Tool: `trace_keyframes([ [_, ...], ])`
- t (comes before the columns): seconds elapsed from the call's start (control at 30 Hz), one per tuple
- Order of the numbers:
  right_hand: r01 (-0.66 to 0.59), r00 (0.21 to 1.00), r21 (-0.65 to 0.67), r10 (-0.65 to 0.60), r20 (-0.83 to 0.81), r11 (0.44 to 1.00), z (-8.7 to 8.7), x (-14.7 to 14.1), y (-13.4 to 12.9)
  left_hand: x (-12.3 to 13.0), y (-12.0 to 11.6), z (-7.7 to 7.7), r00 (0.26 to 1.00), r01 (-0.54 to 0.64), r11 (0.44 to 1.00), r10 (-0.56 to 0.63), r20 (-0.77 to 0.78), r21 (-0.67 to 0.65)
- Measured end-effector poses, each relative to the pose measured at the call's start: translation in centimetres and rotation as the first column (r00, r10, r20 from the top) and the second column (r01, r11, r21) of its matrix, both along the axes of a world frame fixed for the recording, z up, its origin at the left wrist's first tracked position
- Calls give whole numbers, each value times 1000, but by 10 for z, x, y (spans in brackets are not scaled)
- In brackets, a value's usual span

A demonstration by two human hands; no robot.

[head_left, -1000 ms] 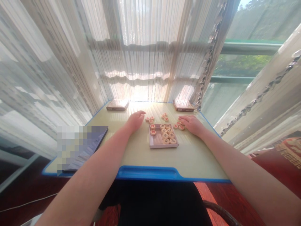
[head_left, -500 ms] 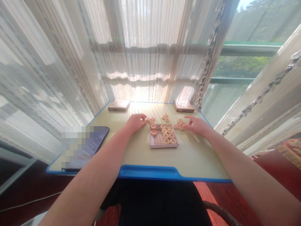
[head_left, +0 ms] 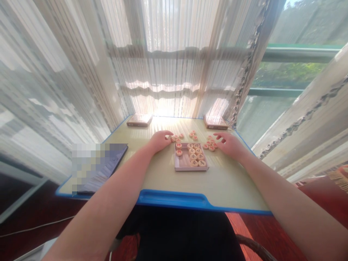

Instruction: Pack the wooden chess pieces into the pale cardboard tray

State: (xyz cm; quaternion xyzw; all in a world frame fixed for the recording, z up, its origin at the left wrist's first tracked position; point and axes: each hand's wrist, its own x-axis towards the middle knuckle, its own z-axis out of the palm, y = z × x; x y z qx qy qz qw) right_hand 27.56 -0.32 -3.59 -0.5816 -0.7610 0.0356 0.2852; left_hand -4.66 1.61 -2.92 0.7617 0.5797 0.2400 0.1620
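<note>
My left hand [head_left: 161,141] rests on the table left of a small cluster of red-marked xiangqi pieces [head_left: 177,140]. Its thumb and fingers are apart around the cluster's left side, with no piece visibly held. On the other side, my right hand [head_left: 228,144] is open, its fingertips beside another group of red-marked pieces [head_left: 211,148]. Between and nearer than the hands lies a shallow open box [head_left: 191,168]. Two red-marked pieces [head_left: 178,152] stand in its left column, and several black-marked pieces [head_left: 193,157] fill two columns on its right.
Three or so red-marked pieces [head_left: 194,137] sit behind the box. Two flat boxes stand at the far corners, one left [head_left: 139,120] and one right [head_left: 216,122]. A dark tablet-like slab [head_left: 108,174], partly pixelated, lies at left. The table has a blue front tray [head_left: 172,198].
Both hands have opened slightly near their clusters, and one more red-marked piece shows in each cluster. The box and its pieces look the same; the view has shifted a little.
</note>
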Motion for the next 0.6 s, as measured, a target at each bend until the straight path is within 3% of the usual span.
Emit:
trace_keyframes([
  [0.23,4,1000,-47,-5,-16,999,3,-2,-1,1,1,1,1000,-27,999,27,10,-29],
  [0.4,-115,993,-202,113,-19,973,6,-1,-5,1,-1,2,1000,10,999,-9,21,-44],
  [0.6,-117,992,-136,121,24,984,4,-2,-7,-1,3,-3,999,47,998,-46,-17,39],
])
